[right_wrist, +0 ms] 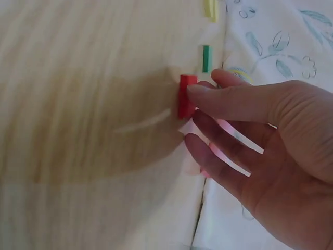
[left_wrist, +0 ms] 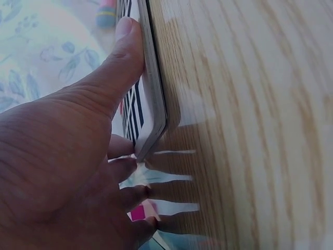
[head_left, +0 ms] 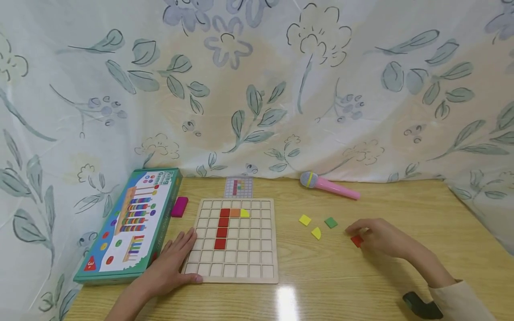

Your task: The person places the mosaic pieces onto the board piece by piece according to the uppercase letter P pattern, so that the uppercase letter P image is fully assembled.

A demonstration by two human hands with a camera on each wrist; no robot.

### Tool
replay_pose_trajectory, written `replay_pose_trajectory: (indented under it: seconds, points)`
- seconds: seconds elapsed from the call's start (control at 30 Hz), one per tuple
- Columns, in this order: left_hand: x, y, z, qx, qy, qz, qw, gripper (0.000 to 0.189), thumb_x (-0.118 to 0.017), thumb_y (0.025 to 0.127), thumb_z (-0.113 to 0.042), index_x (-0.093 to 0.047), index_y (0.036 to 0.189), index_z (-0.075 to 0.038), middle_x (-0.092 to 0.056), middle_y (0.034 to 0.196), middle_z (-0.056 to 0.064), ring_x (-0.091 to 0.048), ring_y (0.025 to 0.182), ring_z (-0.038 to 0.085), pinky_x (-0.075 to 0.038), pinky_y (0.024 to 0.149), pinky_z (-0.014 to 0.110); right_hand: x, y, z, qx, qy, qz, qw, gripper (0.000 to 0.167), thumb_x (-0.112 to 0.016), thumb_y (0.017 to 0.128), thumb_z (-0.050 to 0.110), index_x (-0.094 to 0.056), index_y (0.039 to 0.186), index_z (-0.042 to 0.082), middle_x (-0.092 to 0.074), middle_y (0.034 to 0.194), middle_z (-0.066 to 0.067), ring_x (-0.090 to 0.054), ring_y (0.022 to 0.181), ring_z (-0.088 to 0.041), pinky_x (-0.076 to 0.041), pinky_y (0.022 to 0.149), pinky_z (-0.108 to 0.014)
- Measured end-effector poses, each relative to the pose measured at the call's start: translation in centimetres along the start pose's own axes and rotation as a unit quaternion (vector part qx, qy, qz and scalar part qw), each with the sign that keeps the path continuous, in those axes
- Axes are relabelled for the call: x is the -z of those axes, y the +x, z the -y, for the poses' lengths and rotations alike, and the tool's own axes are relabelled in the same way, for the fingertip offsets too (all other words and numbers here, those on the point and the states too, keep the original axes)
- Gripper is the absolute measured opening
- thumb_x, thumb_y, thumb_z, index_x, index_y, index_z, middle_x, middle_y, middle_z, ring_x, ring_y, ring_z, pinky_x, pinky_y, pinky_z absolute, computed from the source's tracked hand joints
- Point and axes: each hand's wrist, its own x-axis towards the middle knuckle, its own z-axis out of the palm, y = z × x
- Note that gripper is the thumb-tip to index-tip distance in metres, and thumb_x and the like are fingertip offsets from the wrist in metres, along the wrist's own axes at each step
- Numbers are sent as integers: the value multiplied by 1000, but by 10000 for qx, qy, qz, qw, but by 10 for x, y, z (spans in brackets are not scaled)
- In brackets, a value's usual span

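Observation:
On the table to the right, my right hand (head_left: 377, 236) has thumb and fingers at a red square tile (head_left: 356, 241). In the right wrist view the thumb tip overlaps the edge of that tile (right_wrist: 186, 97), with the other fingers bent behind. My left hand (head_left: 170, 263) rests spread along the left edge of a wooden grid board (head_left: 249, 270), its thumb at the near left corner. On the board lies a column of several red tiles (head_left: 222, 232), with an orange tile (head_left: 234, 213) and a yellow quarter-round tile (head_left: 244, 213) beside the top one.
Between board and right hand lie a yellow square (head_left: 304, 220), a yellow quarter-round (head_left: 316, 233) and a green square (head_left: 331, 222). Behind are a pattern card (head_left: 238, 187) and a pink toy microphone (head_left: 337, 187). At left are a game box (head_left: 132, 223) and a magenta block (head_left: 179, 207).

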Motion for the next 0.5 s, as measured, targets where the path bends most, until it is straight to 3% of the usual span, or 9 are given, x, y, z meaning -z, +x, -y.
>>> replay_pose_trajectory:
  seconds: [0.33, 0.5]
  points:
    - [0, 0, -1, -7, -14, -27, 10000, 113, -74, 73, -62, -24, 154, -1, -17, 162, 18, -10, 146, 45, -10, 114, 65, -4, -3, -4, -57, -89, -165, 9998, 38, -79, 75, 0, -69, 112, 0, -70, 107, -10, -64, 93, -13, -57, 75, -29]
    - [0, -1, 0, -38, 7, -63, 10000, 113, -74, 73, -62, -25, 154, 0, -17, 162, 18, -11, 146, 46, -10, 114, 66, -7, 0, 1, 245, -84, -315, 9992, 37, -80, 74, 0, -69, 110, -3, -68, 94, 1, -61, 85, -5, -57, 71, -27]
